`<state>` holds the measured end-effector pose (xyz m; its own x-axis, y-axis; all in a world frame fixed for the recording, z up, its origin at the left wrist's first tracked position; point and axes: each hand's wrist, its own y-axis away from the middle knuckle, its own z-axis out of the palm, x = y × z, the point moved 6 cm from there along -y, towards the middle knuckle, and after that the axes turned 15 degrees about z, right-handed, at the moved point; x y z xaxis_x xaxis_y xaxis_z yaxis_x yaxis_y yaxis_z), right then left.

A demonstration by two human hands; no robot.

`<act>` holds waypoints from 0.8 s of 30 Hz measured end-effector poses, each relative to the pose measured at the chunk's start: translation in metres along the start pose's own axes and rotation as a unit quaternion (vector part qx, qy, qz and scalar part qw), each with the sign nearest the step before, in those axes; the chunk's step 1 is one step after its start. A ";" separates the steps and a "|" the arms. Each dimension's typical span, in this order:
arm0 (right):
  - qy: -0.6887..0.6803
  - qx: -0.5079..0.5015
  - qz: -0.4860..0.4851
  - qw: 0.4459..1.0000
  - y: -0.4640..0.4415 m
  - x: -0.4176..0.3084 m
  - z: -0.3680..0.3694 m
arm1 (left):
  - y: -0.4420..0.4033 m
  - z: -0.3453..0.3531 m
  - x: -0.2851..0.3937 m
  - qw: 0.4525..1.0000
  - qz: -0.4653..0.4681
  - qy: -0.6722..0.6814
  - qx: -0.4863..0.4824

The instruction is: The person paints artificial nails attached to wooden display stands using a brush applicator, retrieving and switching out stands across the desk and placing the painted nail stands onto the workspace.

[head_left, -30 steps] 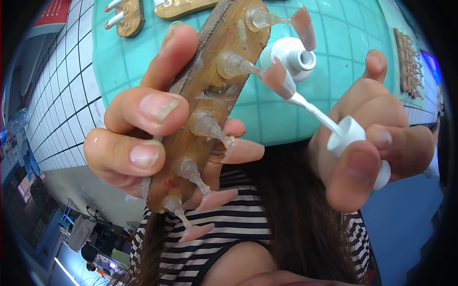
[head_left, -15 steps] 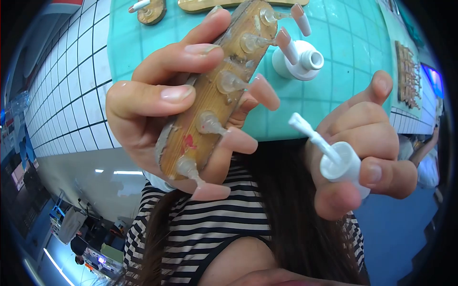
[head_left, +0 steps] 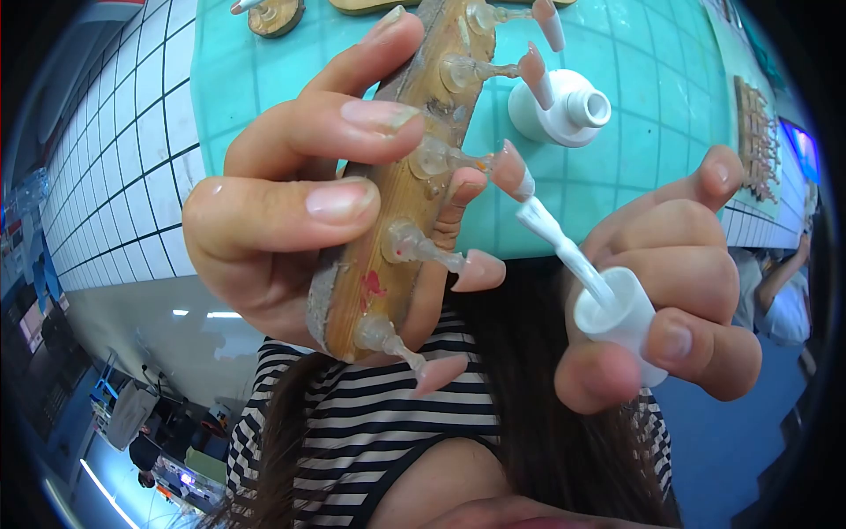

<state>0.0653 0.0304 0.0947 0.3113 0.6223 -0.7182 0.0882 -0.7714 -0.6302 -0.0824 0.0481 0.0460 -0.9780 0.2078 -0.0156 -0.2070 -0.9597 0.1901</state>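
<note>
My left hand (head_left: 291,207) is wrapped round a wooden bar (head_left: 388,273), held at a slant. Several clear stands on the bar carry pinkish false nail tips. The upper two are white toward their ends, and the middle nail tip (head_left: 509,169) has white at its end. My right hand (head_left: 683,264) grips a white cap (head_left: 621,313) with a brush (head_left: 568,256). White-coated bristles point at the middle nail tip, very close to its end; whether they touch is unclear. An open white bottle (head_left: 555,110) stands behind the upper nail tips.
A green sheet (head_left: 617,185) covers part of the white tiled table (head_left: 115,194). At its far edge are a small wooden piece (head_left: 278,16) and another wooden board (head_left: 370,4). A brown rack (head_left: 755,141) lies at the right. Other people appear in the background.
The brush was on the second nail tip, then drew away, and is now close to the middle one. The bar moved up and right, then turned slightly, bringing the middle nail tip nearer the brush.
</note>
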 end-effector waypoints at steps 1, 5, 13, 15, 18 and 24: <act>0.031 -0.004 0.021 0.999 -0.002 -0.001 0.004 | -0.004 -0.001 0.007 0.985 0.106 -0.118 -0.068; 0.092 -0.010 0.050 0.994 -0.001 -0.002 0.005 | 0.012 0.001 0.006 0.647 0.467 -0.521 -0.303; 0.104 0.016 0.045 0.993 -0.003 -0.003 0.008 | 0.012 0.000 0.007 0.620 0.461 -0.557 -0.305; 0.066 0.000 0.049 0.997 -0.003 0.002 0.001 | 0.011 0.006 0.006 0.599 0.461 -0.575 -0.312; -0.058 -0.020 0.088 0.994 -0.002 0.016 -0.019 | 0.012 0.007 -0.001 0.575 0.462 -0.597 -0.315; -0.259 -0.054 0.048 0.963 -0.005 0.025 -0.013 | 0.012 0.006 0.008 0.639 0.457 -0.537 -0.308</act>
<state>0.0845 0.0481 0.0840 -0.1894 0.5087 -0.8398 0.1889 -0.8205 -0.5396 -0.0921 0.0394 0.0538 -0.1856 -0.7995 0.5713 0.1444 -0.5973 -0.7889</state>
